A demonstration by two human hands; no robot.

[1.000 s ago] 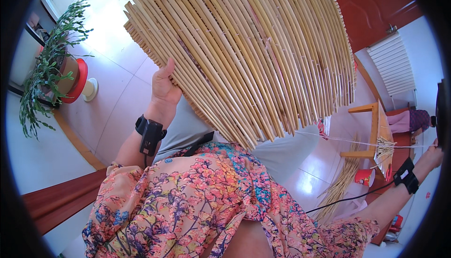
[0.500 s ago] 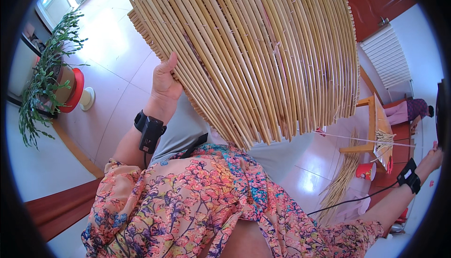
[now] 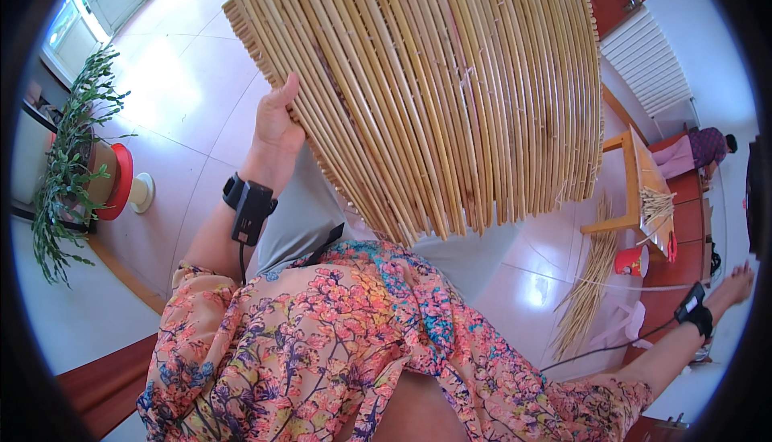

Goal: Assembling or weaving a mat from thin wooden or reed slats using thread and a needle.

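Note:
A large mat of pale straw-coloured stalks [image 3: 450, 96], laid side by side and stitched with thread, stands tilted over my lap. My left hand [image 3: 277, 124] grips its left edge, thumb on the front face; the other fingers are hidden behind. Far out to the right, my arm is stretched and my right hand [image 3: 733, 287] is closed near the picture's rim. A pale thread [image 3: 627, 287] sags from the mat's lower side toward that hand. Whether a needle is in the fingers is too small to tell.
Loose stalks [image 3: 591, 297] lie on the floor at right, beside a wooden table [image 3: 615, 225] bearing more stalks and a red bucket [image 3: 631, 262]. Another person [image 3: 700, 151] bends over at far right. A potted plant [image 3: 76, 160] stands at left.
The thread, drawn straight before, now hangs in a slack curve. My right hand sits slightly lower. The view has shifted a little; my left hand keeps its hold on the mat.

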